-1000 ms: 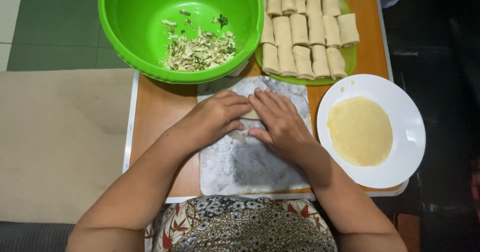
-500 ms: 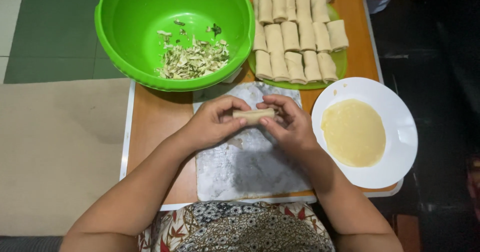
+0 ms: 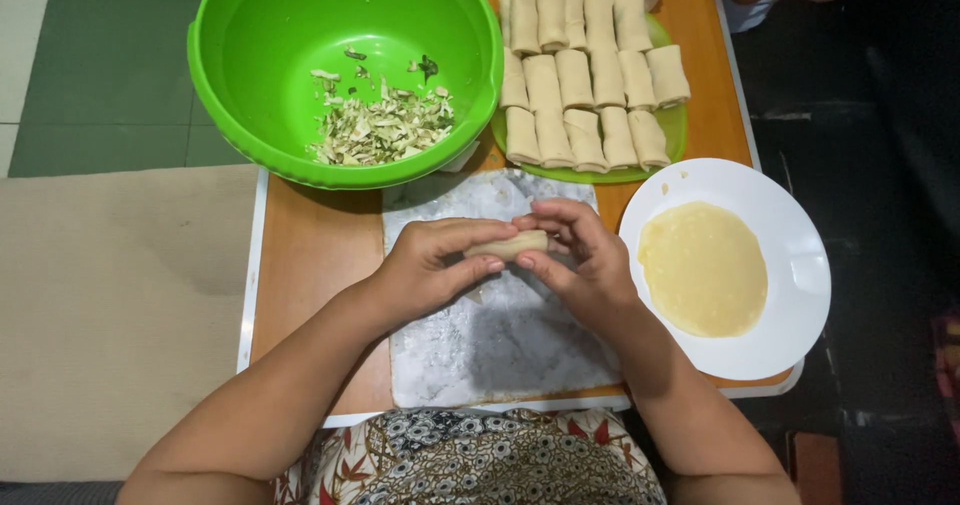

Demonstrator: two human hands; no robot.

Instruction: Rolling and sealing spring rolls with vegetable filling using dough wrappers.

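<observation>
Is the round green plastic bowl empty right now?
No, the round green plastic bowl holds a small heap of shredded pale and green filling at its bottom.

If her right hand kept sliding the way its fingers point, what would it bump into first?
The right hand points left, toward the left hand. Both hold the same roll, so it would likely meet that hand's fingers first, though depth is hard to judge from above.

Both forearms are bare, with no sleeves showing; the left hand point(image 3: 430, 265) and right hand point(image 3: 585, 260) carry no rings, watch or gloves; a patterned garment point(image 3: 470, 460) covers the lap, dark cloth printed with white flowers and red leaves.
</observation>
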